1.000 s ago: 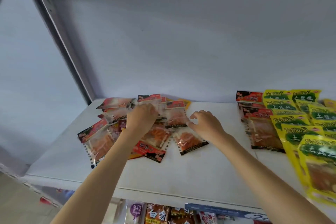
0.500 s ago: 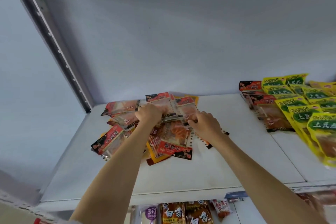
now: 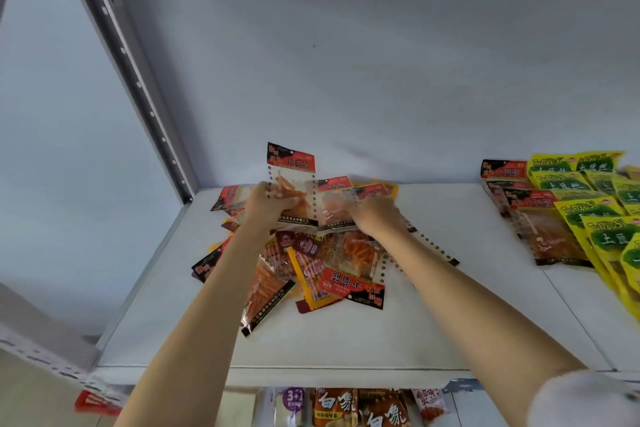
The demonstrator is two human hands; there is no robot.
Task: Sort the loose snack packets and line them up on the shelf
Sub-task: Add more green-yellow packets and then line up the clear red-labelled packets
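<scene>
A loose heap of red-and-clear snack packets [image 3: 332,274] lies on the white shelf [image 3: 346,340] toward its left end. My left hand [image 3: 266,206] grips one packet [image 3: 292,170] and holds it upright above the heap, its red header on top. My right hand [image 3: 375,218] pinches a second red-topped packet [image 3: 337,208] right beside the first one. Both hands are at the back of the heap, close to the rear wall.
At the right end lie lined-up rows of red packets [image 3: 533,211] and yellow-green packets [image 3: 599,204]. A grey perforated upright [image 3: 138,87] bounds the shelf at the left. Bare shelf lies between heap and rows. More packets [image 3: 346,407] hang below.
My left hand has lifted a packet upright off the heap. My right hand has taken hold of a neighbouring packet. The view has tilted upward.
</scene>
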